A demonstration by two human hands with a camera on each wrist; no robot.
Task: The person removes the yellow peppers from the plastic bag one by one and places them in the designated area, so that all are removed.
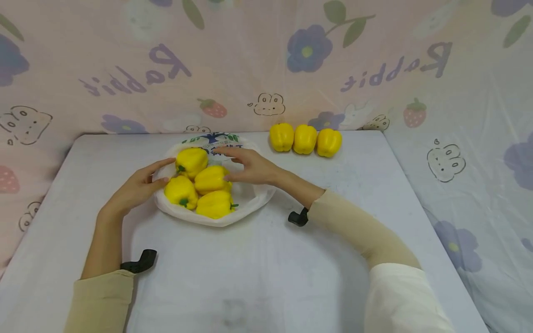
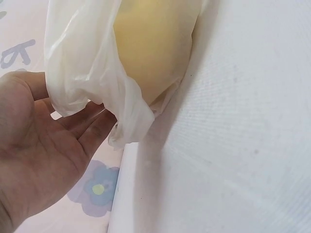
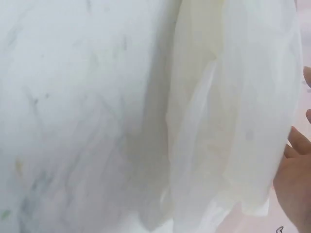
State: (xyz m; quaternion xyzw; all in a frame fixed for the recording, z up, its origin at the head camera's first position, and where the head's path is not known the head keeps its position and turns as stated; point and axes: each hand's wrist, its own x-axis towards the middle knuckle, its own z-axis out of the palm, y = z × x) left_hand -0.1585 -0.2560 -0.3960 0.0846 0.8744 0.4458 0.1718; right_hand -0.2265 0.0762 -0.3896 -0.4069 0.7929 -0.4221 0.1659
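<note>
Several yellow bell peppers (image 1: 213, 179) lie together in a white plastic bag (image 1: 222, 223), whose mouth is spread wide on the table. My left hand (image 1: 135, 187) is at the bag's left rim, its thumb and fingertips beside the nearest peppers. In the left wrist view, the bag (image 2: 80, 58) hides the ends of the left fingers, and a pepper shows dimly through the plastic. Over the bag's right part reaches my right hand (image 1: 250, 167), fingers stretched out and thumb at a pepper's right end. The right wrist view shows this hand (image 3: 294, 179) partly behind the bag.
Three more yellow bell peppers (image 1: 305, 139) stand in a row at the table's back edge, right of the bag. A white cloth covers the table (image 1: 258, 277). Behind it hangs a curtain (image 1: 233, 64) printed with rabbits and flowers.
</note>
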